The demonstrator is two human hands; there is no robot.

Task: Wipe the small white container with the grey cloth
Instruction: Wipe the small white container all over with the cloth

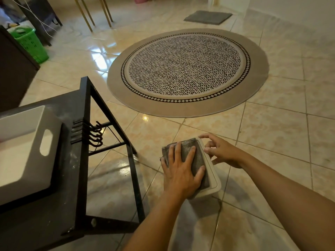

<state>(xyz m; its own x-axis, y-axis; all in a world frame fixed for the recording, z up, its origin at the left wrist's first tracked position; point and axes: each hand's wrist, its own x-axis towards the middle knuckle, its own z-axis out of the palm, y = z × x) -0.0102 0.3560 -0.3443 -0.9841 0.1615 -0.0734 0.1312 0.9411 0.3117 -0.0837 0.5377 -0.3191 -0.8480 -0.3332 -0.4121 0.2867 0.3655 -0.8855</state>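
Observation:
The small white container (213, 175) is held above the tiled floor, low in the middle of the view. A grey cloth (190, 151) lies flat over most of its top face. My left hand (181, 171) presses down on the cloth with its fingers spread. My right hand (220, 151) is at the container's far right edge, with its fingertips against the white rim and the fingers curled apart. The container's underside and left side are hidden by the cloth and my left hand.
A black metal shelf unit (85, 109) stands at the left with a larger white bin (27, 147) on it and black hooks (94, 134) on its side. A round patterned rug (186, 71) lies ahead. A green basket (29, 42) sits far left.

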